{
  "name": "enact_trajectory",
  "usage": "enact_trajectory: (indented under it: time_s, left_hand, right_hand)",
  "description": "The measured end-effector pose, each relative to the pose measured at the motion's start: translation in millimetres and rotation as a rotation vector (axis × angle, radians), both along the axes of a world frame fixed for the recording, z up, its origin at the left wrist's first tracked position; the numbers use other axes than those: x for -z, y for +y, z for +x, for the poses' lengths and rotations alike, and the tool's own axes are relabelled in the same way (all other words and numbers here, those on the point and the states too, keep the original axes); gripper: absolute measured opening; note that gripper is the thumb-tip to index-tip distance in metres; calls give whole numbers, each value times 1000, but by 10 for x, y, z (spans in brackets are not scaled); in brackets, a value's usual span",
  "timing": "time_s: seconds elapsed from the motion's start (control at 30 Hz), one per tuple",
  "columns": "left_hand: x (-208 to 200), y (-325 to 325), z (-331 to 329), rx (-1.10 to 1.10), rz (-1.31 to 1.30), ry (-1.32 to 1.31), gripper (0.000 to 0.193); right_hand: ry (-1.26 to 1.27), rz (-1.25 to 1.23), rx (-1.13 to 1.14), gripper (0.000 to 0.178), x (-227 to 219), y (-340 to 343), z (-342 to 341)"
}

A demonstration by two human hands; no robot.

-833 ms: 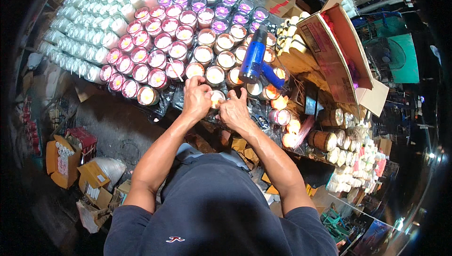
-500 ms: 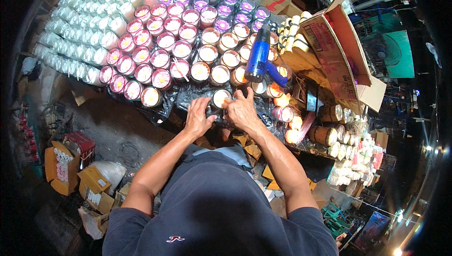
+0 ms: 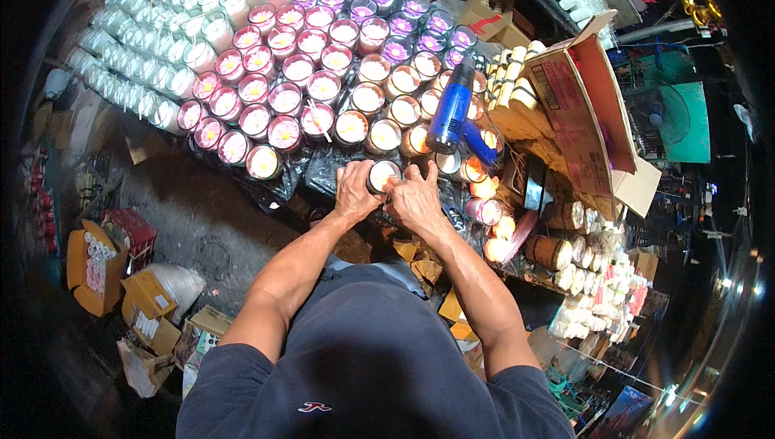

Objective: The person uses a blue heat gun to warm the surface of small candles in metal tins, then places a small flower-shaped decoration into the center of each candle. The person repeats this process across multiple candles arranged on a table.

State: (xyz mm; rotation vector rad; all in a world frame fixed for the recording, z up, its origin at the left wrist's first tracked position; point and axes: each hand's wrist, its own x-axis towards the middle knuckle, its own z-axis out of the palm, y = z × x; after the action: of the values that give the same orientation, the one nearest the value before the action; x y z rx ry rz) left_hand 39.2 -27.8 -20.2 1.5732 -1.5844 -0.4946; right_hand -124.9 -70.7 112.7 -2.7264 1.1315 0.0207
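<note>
A glass candle (image 3: pixel 383 174) with pale wax and an orange-yellow centre is at the table's near edge. My left hand (image 3: pixel 353 190) wraps round its left side. From the right, my right hand (image 3: pixel 416 199) has its fingers bent over the candle's rim, with fingertips at the wax; whether they pinch anything there is too small to tell. Just beyond, a blue heat gun (image 3: pixel 450 120) lies across the glasses. Rows of similar cream candles (image 3: pixel 383 135), pink candles (image 3: pixel 284 98) with flower shapes and purple candles (image 3: pixel 396 51) cover the table.
Many white-filled glasses (image 3: pixel 153 59) stand at the far left. An open cardboard box (image 3: pixel 569 96) rises on the right, beside yellow-and-black bundles (image 3: pixel 508 75). Glowing round candles (image 3: pixel 494 229) sit right of my right hand. Cartons (image 3: pixel 97 265) rest on the floor at lower left.
My left hand has moved right and closed round the glass candle, where before it was apart from it. My right hand stays at the candle's rim. The whole view has shifted slightly.
</note>
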Motion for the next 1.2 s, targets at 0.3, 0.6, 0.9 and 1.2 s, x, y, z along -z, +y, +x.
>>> enact_trajectory:
  time_s: [0.3,0.6,0.9,1.2]
  left_hand:
    - [-239,165,425,-115,-141,3,80]
    - [-95,232,861,-212,-4,140,83]
    - [-38,112,924,-136,44,130,89]
    - [-27,137,987,-83,58,118,90]
  right_hand:
    - [-84,46,-80,37,-279,46,401]
    - [-150,-20,-147,23,77,-12,984]
    - [-56,-41,-102,32,85,-58,975]
    - [-33,-24,-76,32,42,-62,1009]
